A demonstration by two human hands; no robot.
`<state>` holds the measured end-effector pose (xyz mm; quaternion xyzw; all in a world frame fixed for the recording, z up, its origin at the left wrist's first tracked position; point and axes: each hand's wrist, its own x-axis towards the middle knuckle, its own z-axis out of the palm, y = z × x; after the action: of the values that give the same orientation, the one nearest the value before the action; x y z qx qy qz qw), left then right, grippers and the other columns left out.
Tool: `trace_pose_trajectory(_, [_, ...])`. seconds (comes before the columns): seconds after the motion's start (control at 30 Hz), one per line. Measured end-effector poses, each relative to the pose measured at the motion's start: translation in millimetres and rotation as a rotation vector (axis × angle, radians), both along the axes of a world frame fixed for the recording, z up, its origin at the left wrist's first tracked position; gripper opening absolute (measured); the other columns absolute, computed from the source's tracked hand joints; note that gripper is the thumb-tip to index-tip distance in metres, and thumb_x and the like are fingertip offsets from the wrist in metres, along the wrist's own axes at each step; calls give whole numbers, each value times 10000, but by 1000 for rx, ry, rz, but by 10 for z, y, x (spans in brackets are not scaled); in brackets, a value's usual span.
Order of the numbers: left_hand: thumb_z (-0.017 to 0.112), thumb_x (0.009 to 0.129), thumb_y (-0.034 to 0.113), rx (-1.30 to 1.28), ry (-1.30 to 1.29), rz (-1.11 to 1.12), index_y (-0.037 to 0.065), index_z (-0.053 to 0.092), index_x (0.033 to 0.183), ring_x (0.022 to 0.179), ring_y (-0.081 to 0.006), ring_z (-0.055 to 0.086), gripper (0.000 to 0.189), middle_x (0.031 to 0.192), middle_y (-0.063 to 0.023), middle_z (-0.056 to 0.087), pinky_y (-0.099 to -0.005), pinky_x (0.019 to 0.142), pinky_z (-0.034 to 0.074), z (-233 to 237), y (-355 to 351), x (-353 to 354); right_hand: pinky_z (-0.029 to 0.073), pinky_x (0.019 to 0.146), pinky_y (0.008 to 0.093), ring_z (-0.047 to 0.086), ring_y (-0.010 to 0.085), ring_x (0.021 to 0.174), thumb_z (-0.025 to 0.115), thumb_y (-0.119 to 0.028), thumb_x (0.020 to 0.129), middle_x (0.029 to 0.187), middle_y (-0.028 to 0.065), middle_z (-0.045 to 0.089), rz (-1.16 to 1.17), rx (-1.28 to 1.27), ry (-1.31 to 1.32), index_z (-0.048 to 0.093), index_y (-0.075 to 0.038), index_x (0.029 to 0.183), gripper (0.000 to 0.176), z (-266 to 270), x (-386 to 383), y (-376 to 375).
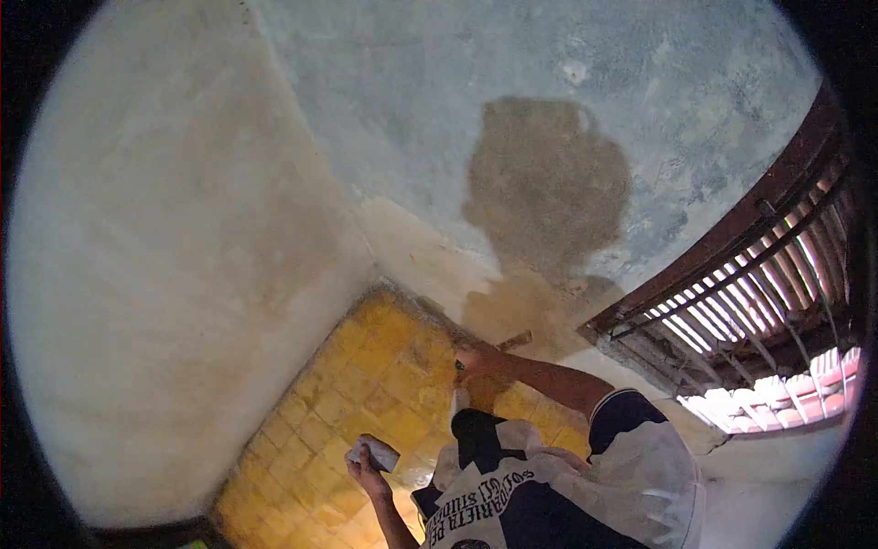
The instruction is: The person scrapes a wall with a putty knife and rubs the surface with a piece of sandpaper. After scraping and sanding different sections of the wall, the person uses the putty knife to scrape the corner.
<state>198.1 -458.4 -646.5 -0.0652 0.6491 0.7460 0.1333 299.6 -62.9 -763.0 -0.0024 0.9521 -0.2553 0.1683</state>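
Observation:
My left hand point(368, 474) is closed around a greyish-white rectangular piece point(375, 454), held low over the yellow tiles. Its exact kind does not show. My right hand point(477, 360) reaches out past my chest, fingers wrapped round a tool with a narrow, flat brown bar point(517, 342) that sticks out to the right of the fist. A small dark end shows under the fingers. That hand is close to where the tiled floor point(366, 366) meets the blue-grey wall point(412, 119), and I cannot tell whether the tool touches the wall.
A plain off-white wall point(183, 229) rises on the left and meets the blue-grey one in a corner. On the right is a barred window point(732, 311) with a dark frame. My shadow point(549, 174) falls on the wall ahead. My shirt point(549, 503) fills the bottom.

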Motion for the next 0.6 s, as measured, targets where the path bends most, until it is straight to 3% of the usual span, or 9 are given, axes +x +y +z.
trace_pose_trajectory(0.03, [655, 899, 183, 13, -13, 38, 101, 541, 954, 814, -144, 582, 150, 892, -19, 600, -312, 733, 489, 52, 4, 107, 467, 814, 475, 572, 331, 955, 654, -701, 737, 1049, 183, 617, 23, 7, 36, 601, -42, 1080, 744, -369, -333, 22])
trace_pose_trajectory(0.13, [657, 896, 182, 56, -63, 90, 95, 548, 970, 819, -148, 591, 158, 910, -31, 611, -309, 727, 496, -38, -95, 493, 492, 729, 456, 579, 284, 758, 647, -596, 803, 795, 149, 585, -140, 69, 593, 633, -49, 886, 553, 130, 122, -71])
trace_pose_trajectory(0.23, [650, 900, 180, 91, -119, 68, 86, 550, 1003, 840, -155, 604, 172, 939, -46, 623, -310, 733, 505, -503, -241, 720, 468, 853, 444, 580, 288, 959, 638, -432, 865, 922, 165, 595, -159, 161, -85, 621, -41, 966, 405, 746, -29, 77])
trace_pose_trajectory(0.27, [647, 902, 180, 95, -148, 59, 82, 550, 1014, 849, -158, 608, 178, 949, -50, 627, -310, 737, 509, -609, -255, 836, 476, 838, 449, 589, 296, 948, 627, -395, 871, 919, 168, 603, -166, 131, -9, 620, -38, 980, 373, 720, -83, 171])
trace_pose_trajectory(0.43, [641, 902, 182, 108, -159, 131, 74, 545, 1066, 870, -178, 619, 218, 983, -65, 629, -336, 763, 524, -287, 46, 972, 516, 763, 479, 639, 339, 896, 570, -209, 899, 903, 185, 642, -212, -92, 398, 618, -27, 1047, 239, 110, -742, 571])
trace_pose_trajectory(0.53, [639, 902, 179, 108, -121, 176, 71, 547, 1081, 881, -189, 622, 228, 1005, -70, 625, -349, 784, 523, -206, 325, 875, 533, 709, 473, 653, 340, 816, 595, -173, 856, 851, 167, 657, 11, 230, 163, 628, -62, 1074, 246, 1290, -1117, 497])
trace_pose_trajectory(0.6, [643, 899, 201, 104, -111, 200, 68, 562, 1084, 905, -196, 624, 242, 1014, -70, 630, -352, 801, 520, -176, 477, 740, 533, 700, 477, 657, 339, 807, 596, -167, 848, 845, 170, 658, 7, 81, 192, 631, -68, 1071, 246, 748, -1296, 751])
